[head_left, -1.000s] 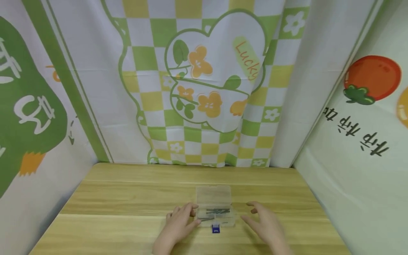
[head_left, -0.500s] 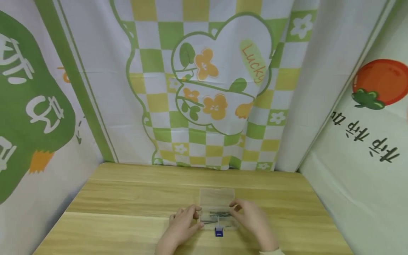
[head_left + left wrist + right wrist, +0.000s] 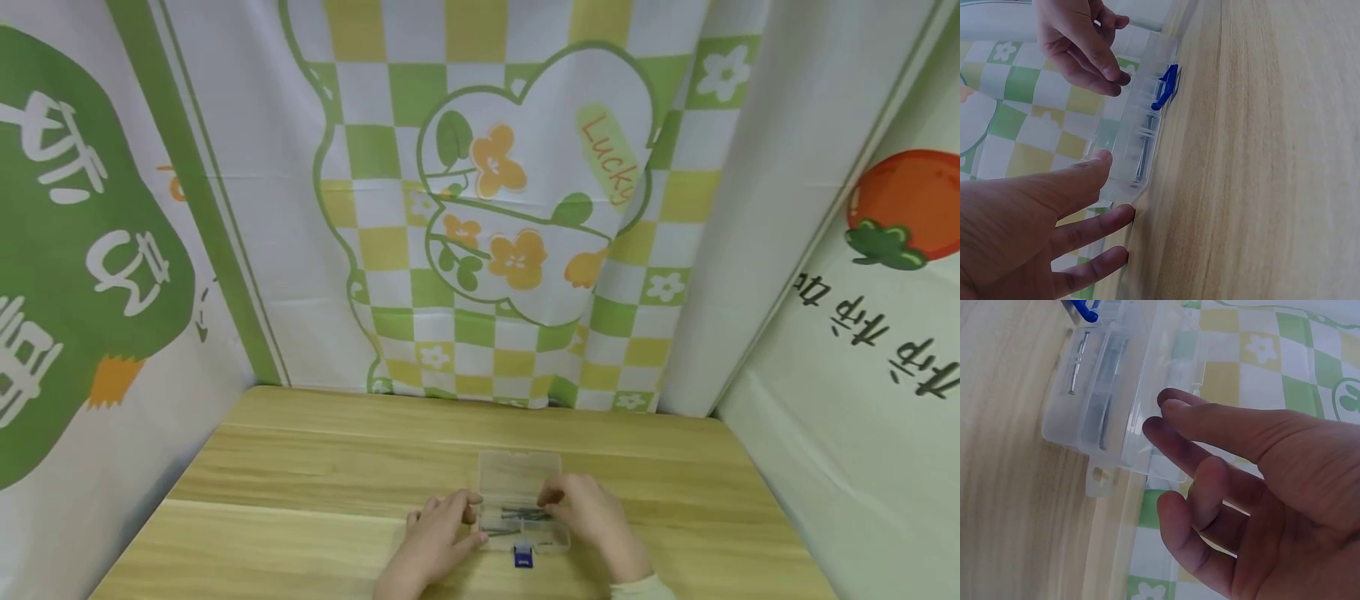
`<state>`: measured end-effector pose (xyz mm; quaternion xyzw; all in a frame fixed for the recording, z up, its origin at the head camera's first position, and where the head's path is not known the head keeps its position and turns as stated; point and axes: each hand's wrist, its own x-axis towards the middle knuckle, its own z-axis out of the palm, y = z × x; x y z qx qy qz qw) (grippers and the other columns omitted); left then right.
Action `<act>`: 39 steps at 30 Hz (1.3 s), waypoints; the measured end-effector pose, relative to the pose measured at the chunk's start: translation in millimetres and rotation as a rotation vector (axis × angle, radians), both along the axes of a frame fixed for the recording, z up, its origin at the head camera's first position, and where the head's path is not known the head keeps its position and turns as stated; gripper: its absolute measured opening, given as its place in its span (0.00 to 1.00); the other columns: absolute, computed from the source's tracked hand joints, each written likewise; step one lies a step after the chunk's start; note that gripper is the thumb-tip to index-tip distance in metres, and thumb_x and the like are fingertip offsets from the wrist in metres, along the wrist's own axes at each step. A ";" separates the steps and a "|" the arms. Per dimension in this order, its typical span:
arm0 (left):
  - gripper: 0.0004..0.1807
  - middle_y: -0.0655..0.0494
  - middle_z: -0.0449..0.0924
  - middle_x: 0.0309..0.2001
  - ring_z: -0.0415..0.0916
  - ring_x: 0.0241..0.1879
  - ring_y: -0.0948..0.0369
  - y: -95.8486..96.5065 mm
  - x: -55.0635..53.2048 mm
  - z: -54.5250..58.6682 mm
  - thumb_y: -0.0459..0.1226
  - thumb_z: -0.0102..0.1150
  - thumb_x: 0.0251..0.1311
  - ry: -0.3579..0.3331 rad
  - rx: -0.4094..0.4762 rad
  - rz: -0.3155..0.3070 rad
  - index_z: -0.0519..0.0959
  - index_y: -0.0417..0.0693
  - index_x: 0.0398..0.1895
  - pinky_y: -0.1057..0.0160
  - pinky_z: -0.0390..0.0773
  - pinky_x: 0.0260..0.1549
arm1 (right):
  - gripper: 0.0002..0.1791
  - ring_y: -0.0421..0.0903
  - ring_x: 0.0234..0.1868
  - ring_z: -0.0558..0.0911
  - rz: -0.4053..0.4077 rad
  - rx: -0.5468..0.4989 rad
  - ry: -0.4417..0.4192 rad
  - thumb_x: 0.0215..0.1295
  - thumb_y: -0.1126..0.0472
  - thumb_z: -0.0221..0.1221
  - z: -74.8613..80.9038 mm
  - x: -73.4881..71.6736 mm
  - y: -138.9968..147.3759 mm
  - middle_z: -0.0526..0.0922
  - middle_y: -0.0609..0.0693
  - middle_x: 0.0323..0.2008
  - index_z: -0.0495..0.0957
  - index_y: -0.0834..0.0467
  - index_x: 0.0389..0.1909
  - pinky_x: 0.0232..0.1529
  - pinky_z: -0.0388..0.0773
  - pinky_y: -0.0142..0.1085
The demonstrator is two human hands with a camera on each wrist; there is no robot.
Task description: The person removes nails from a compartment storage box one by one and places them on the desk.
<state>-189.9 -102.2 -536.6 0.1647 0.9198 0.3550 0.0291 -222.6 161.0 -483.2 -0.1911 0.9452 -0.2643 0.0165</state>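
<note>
A clear plastic compartment box [image 3: 553,535] lies on the table with its transparent lid [image 3: 517,472] swung back and its blue latch [image 3: 523,557] at the front. Thin dark metal pieces like nails or screws [image 3: 522,514] fill the rear compartment; more lie at front left, and one slim metal pin [image 3: 1079,362] shows at front right. My left hand [image 3: 433,542] is at the box's left end, thumb and fingers spread around that corner. Over the rear right part hovers my right hand [image 3: 596,515], fingers bent loosely, thumb near the index fingertip, nothing visible between them.
The wooden table [image 3: 315,475] extends around the box on every side. A checked green and yellow curtain [image 3: 517,358] hangs behind its back edge, with printed cloth walls at left and right.
My right hand has moved left from beside the box to over its rear compartment. The left hand stays at the box's left end. The head view has shifted slightly.
</note>
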 end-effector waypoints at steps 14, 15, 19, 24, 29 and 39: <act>0.26 0.64 0.83 0.47 0.70 0.46 0.59 -0.9 -0.3 -3.8 0.49 0.69 0.69 0.015 0.011 -0.010 0.76 0.52 0.65 0.47 0.64 0.45 | 0.09 0.49 0.35 0.85 0.002 0.106 0.008 0.58 0.71 0.72 -1.4 -4.9 -7.5 0.88 0.47 0.33 0.87 0.52 0.31 0.39 0.83 0.53; 0.26 0.64 0.83 0.47 0.70 0.46 0.59 -1.1 -0.6 -4.1 0.49 0.69 0.69 0.012 0.013 -0.011 0.76 0.52 0.65 0.47 0.64 0.45 | 0.09 0.49 0.35 0.85 0.004 0.115 0.018 0.57 0.71 0.72 -2.0 -4.9 -8.1 0.88 0.47 0.33 0.87 0.53 0.31 0.39 0.83 0.52; 0.26 0.63 0.83 0.47 0.70 0.46 0.59 -1.8 -1.1 -3.7 0.49 0.69 0.68 -0.007 0.018 -0.014 0.76 0.52 0.65 0.46 0.64 0.45 | 0.09 0.49 0.34 0.85 0.018 0.148 0.065 0.56 0.71 0.73 -5.1 -4.7 -10.1 0.89 0.47 0.32 0.87 0.53 0.30 0.37 0.83 0.50; 0.26 0.64 0.83 0.47 0.70 0.46 0.59 -2.1 -0.9 -0.9 0.49 0.70 0.68 -0.026 0.026 -0.010 0.76 0.53 0.65 0.47 0.63 0.45 | 0.09 0.47 0.31 0.84 0.010 0.184 0.102 0.55 0.70 0.73 -9.4 -5.2 -12.4 0.88 0.46 0.30 0.87 0.52 0.30 0.34 0.82 0.48; 0.26 0.64 0.83 0.46 0.70 0.46 0.59 -2.7 -1.4 -0.6 0.49 0.70 0.68 -0.020 0.026 -0.004 0.77 0.53 0.65 0.45 0.64 0.46 | 0.10 0.45 0.27 0.82 -0.008 0.270 0.164 0.53 0.69 0.74 -13.5 -6.0 -16.5 0.87 0.45 0.27 0.87 0.50 0.26 0.28 0.80 0.45; 0.27 0.65 0.83 0.46 0.71 0.47 0.59 -2.7 -0.5 0.3 0.50 0.71 0.66 -0.019 0.027 0.004 0.77 0.54 0.65 0.42 0.65 0.48 | 0.18 0.39 0.18 0.64 0.041 0.335 0.314 0.47 0.75 0.68 -23.4 -4.2 -17.4 0.75 0.40 0.16 0.75 0.49 0.13 0.19 0.65 0.37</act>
